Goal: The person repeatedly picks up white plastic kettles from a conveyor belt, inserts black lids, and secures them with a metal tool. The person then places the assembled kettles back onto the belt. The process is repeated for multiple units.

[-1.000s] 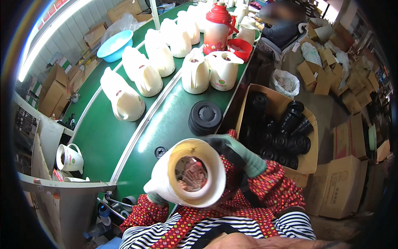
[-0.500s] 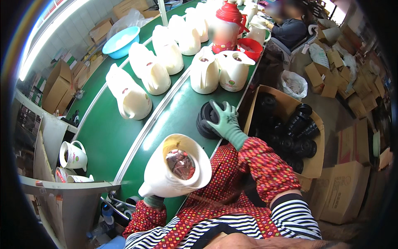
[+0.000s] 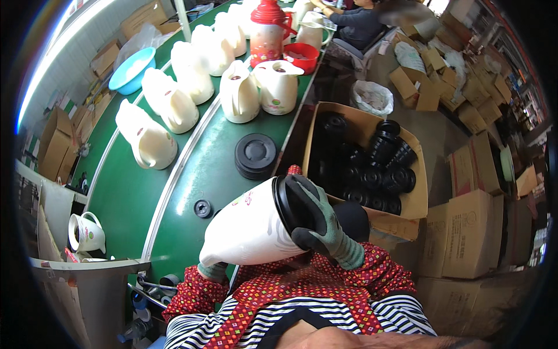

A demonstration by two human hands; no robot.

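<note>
In front of my body a white vacuum jug (image 3: 250, 230) lies tilted on its side, its spout toward the lower left and its wide end toward the right. My left hand (image 3: 213, 271) carries it from below the spout end, with the fingers mostly hidden behind it. Against the wide end, my gloved right hand (image 3: 319, 218) grips a black round base (image 3: 285, 206), thumb and fingers spread around its rim. A stack of similar black bases (image 3: 256, 155) stands on the green bench just beyond the jug. Nearer lies a small black disc (image 3: 202, 208).
Several white jugs (image 3: 238, 96) line the green bench (image 3: 197, 151), with a red flask (image 3: 268, 35) and red bowl (image 3: 300, 55) farther off. On the right stands an open carton (image 3: 421, 192) of black parts. A seated person (image 3: 357, 26) works beyond.
My right hand has moved from the stack toward me with a black base, now against the jug's wide end. The jug has turned from facing up to facing right. The view has shifted.
</note>
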